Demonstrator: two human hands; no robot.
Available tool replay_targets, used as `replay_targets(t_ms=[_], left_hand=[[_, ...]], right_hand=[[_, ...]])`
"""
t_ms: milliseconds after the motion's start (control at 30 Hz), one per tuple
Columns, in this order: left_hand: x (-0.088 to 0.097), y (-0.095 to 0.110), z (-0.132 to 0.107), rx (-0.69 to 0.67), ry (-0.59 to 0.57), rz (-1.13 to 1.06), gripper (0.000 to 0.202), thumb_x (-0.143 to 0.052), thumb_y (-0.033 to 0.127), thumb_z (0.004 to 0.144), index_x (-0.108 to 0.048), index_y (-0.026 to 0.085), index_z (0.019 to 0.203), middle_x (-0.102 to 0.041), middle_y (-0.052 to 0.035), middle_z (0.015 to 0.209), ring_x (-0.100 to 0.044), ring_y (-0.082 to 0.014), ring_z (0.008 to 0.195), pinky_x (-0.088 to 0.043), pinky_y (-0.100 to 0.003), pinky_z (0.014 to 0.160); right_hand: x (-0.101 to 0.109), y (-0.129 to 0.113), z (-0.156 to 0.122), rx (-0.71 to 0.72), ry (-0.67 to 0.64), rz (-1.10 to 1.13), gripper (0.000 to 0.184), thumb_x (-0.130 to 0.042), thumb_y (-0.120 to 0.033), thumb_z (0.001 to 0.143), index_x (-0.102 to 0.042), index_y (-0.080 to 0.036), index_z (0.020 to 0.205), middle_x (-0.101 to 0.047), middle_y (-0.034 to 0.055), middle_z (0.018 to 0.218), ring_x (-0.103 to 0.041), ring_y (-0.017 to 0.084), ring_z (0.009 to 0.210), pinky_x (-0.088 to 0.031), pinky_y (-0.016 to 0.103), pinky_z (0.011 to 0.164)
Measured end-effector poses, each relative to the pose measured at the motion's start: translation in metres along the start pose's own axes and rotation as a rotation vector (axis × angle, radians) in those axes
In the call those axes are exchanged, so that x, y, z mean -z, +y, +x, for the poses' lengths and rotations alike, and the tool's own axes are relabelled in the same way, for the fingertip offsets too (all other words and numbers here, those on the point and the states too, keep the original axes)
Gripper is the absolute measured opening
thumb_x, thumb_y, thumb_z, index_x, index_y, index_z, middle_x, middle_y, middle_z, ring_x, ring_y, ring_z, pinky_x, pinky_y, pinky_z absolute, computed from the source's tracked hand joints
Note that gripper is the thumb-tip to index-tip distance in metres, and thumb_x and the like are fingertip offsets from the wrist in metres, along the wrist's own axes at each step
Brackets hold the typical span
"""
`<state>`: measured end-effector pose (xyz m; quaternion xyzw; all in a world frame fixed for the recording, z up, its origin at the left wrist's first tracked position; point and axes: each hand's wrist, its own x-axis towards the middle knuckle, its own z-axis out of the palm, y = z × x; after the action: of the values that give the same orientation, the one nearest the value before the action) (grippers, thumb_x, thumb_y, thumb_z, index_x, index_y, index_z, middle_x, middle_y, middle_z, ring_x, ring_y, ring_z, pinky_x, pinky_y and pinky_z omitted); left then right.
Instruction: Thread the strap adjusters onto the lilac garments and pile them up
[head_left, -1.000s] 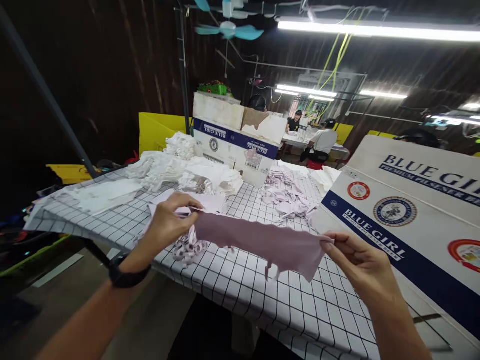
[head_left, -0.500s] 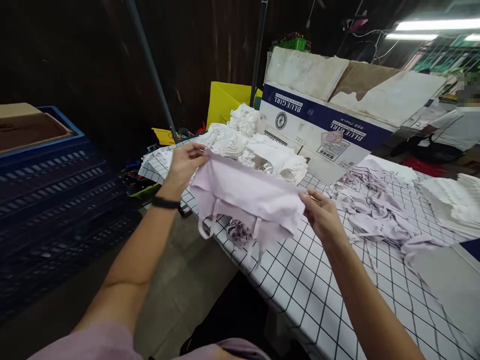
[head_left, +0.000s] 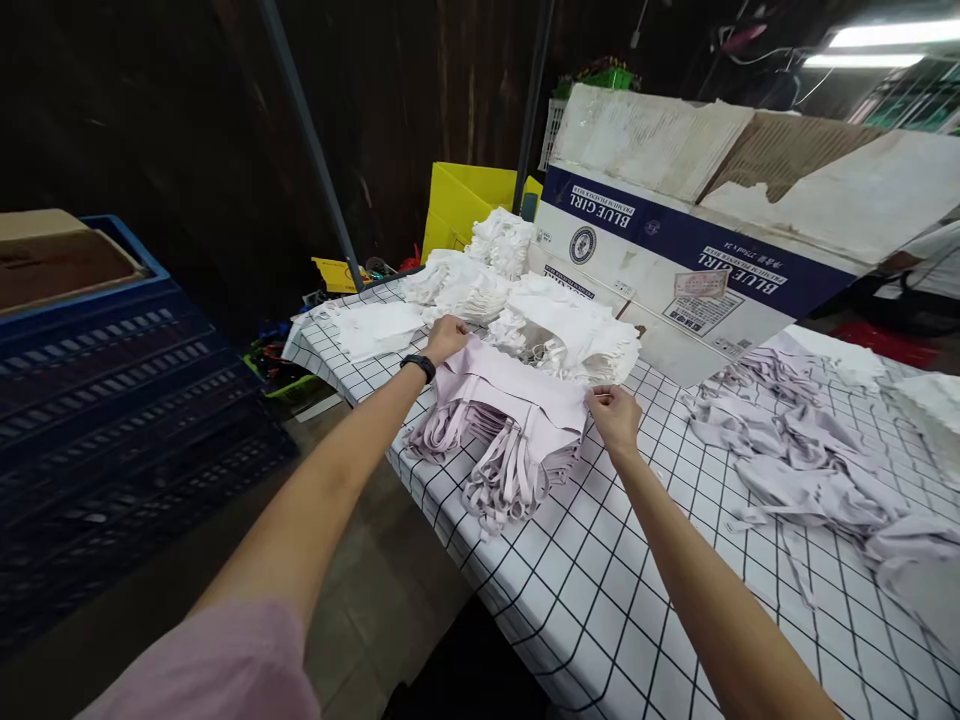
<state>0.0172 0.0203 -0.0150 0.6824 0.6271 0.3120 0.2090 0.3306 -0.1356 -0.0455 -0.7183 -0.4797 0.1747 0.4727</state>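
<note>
A lilac strappy bra top lies spread on top of a stack of like tops, whose thin straps hang in loops toward the table's front edge. My left hand pinches its far left corner. At the right edge, the fingers of my right hand are closed on the same fabric. Just behind are piles of white garments, close to the lilac stack.
A checked cloth covers the table. Loose lilac garments lie at the right. A large carton stands behind the piles, beside a yellow box. Blue plastic crates are stacked at the left.
Both hands have lowered the lilac bra top from the air onto the stack, moving away from me. The view has shifted slightly, showing more of the stack.
</note>
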Motion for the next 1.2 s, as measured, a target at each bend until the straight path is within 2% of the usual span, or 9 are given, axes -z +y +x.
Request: replay_targets(t_ms=[233, 333, 467, 600, 767, 867, 1000, 1100, 1200], left_hand=[[-0.005, 0.001, -0.006, -0.208, -0.027, 0.102, 0.032, -0.064, 0.011, 0.073, -0.076, 0.014, 0.103, -0.075, -0.0102, 0.101, -0.067, -0.028, 0.102, -0.051, -0.039, 0.096], [0.004, 0.001, -0.026, -0.363, -0.028, 0.088, 0.028, -0.061, 0.021, 0.085, -0.074, 0.018, 0.11, -0.072, -0.0098, 0.12, -0.061, -0.0287, 0.119, -0.043, -0.043, 0.109], [0.009, -0.007, -0.056, -0.63, -0.213, -0.004, 0.033, -0.058, 0.045, 0.094, -0.077, 0.018, 0.095, -0.077, -0.0075, 0.104, -0.068, -0.0239, 0.102, -0.048, -0.033, 0.097], [0.002, -0.02, -0.077, -0.538, -0.273, -0.013, 0.045, -0.051, 0.055, 0.097, -0.079, 0.02, 0.099, -0.08, -0.0052, 0.102, -0.071, -0.0233, 0.095, -0.051, -0.028, 0.083], [0.0, -0.02, -0.085, -0.492, -0.247, -0.006, 0.05, -0.048, 0.058, 0.096, -0.08, 0.02, 0.097, -0.081, -0.0037, 0.1, -0.073, -0.0258, 0.098, -0.053, -0.028, 0.085], [0.001, -0.015, -0.089, -0.52, -0.211, -0.01, 0.052, -0.048, 0.059, 0.095, -0.079, 0.018, 0.101, -0.079, -0.0088, 0.108, -0.072, -0.0311, 0.108, -0.053, -0.036, 0.096], [0.002, 0.002, -0.104, -0.574, 0.075, 0.022, 0.052, -0.048, 0.059, 0.094, -0.074, 0.017, 0.112, -0.074, -0.0139, 0.123, -0.059, -0.0354, 0.131, -0.043, -0.051, 0.115], [0.008, 0.032, -0.13, -0.747, 0.184, -0.016, 0.037, -0.051, 0.048, 0.096, -0.075, 0.02, 0.098, -0.077, -0.011, 0.116, -0.06, -0.0325, 0.129, -0.046, -0.049, 0.113], [0.009, 0.074, -0.164, -0.916, 0.163, -0.082, 0.025, -0.055, 0.035, 0.097, -0.074, 0.021, 0.091, -0.078, -0.0072, 0.107, -0.064, -0.0286, 0.122, -0.049, -0.047, 0.11]], right_hand=[[-0.006, -0.004, -0.009, 0.05, 0.039, -0.08, 0.024, -0.062, -0.032, 0.074, -0.067, -0.016, 0.092, -0.072, 0.008, 0.077, -0.066, 0.025, 0.074, -0.05, 0.04, 0.083], [0.0, -0.005, -0.022, 0.16, 0.073, -0.109, 0.032, -0.057, -0.034, 0.084, -0.067, -0.016, 0.108, -0.074, 0.0125, 0.1, -0.066, 0.026, 0.089, -0.049, 0.042, 0.089], [0.002, 0.0, -0.043, 0.415, -0.029, -0.152, 0.031, -0.047, -0.039, 0.096, -0.07, -0.018, 0.101, -0.073, 0.014, 0.107, -0.062, 0.029, 0.102, -0.046, 0.047, 0.095], [-0.004, 0.01, -0.054, 0.449, -0.134, -0.154, 0.031, -0.049, -0.039, 0.097, -0.071, -0.019, 0.091, -0.074, 0.0137, 0.099, -0.061, 0.031, 0.1, -0.046, 0.051, 0.097], [-0.001, 0.012, -0.065, 0.46, -0.132, -0.116, 0.032, -0.049, -0.039, 0.098, -0.073, -0.019, 0.104, -0.074, 0.0147, 0.114, -0.063, 0.031, 0.114, -0.046, 0.052, 0.105], [0.019, 0.013, -0.085, 0.456, -0.115, -0.117, 0.035, -0.05, -0.041, 0.1, -0.071, -0.019, 0.116, -0.072, 0.0138, 0.124, -0.061, 0.029, 0.123, -0.048, 0.049, 0.108], [0.069, 0.026, -0.129, 0.437, -0.072, -0.147, 0.03, -0.051, -0.04, 0.102, -0.071, -0.024, 0.116, -0.075, 0.0089, 0.118, -0.065, 0.026, 0.117, -0.055, 0.044, 0.1], [0.114, 0.05, -0.165, 0.34, -0.011, -0.163, 0.028, -0.05, -0.038, 0.102, -0.071, -0.025, 0.114, -0.074, 0.0092, 0.115, -0.067, 0.027, 0.112, -0.058, 0.045, 0.092], [0.155, 0.084, -0.19, 0.183, 0.075, -0.184, 0.03, -0.05, -0.04, 0.101, -0.072, -0.024, 0.111, -0.073, 0.0107, 0.116, -0.066, 0.029, 0.111, -0.06, 0.045, 0.085]])
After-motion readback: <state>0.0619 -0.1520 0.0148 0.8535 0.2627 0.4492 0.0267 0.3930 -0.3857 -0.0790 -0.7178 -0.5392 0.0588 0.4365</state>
